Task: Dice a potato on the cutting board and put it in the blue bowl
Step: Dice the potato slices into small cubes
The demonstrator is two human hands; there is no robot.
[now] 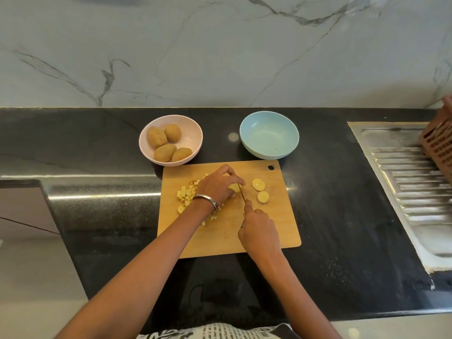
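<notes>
Yellow potato point(235, 187) flesh shows under my left fingertips point(238, 180), which curl down over the piece and pin it near the middle of the board point(269, 223). My left hand point(216, 185) arches over it, a metal bangle point(208, 201) round the wrist. My right hand point(259, 232), just below and right of it in the frame, is closed round the knife point(242, 194) handle with the forefinger stretched along the top; the handle itself is hidden in my grip. The thin blade runs up from that finger and meets the right face of the potato piece.

Right of the blade two round slices point(258, 184) lie flat on the board, apart from each other, one above the other. Left of my left hand, partly under the wrist, is a loose heap of dice point(185, 195), with a few strays lower down beside my forearm. All cut potato is on the board.

Above the board, touching or nearly touching its top edge, stands a pink bowl point(189, 140) to the upper left, holding four whole potatoes point(165, 152). The blue bowl point(269, 138) stands to the upper right, just beyond the board, with nothing in it that I can make out. Everything rests on a black counter point(342, 216). At the right edge of the frame are a steel drainboard point(403, 187) and a brown slatted basket point(437, 143).
</notes>
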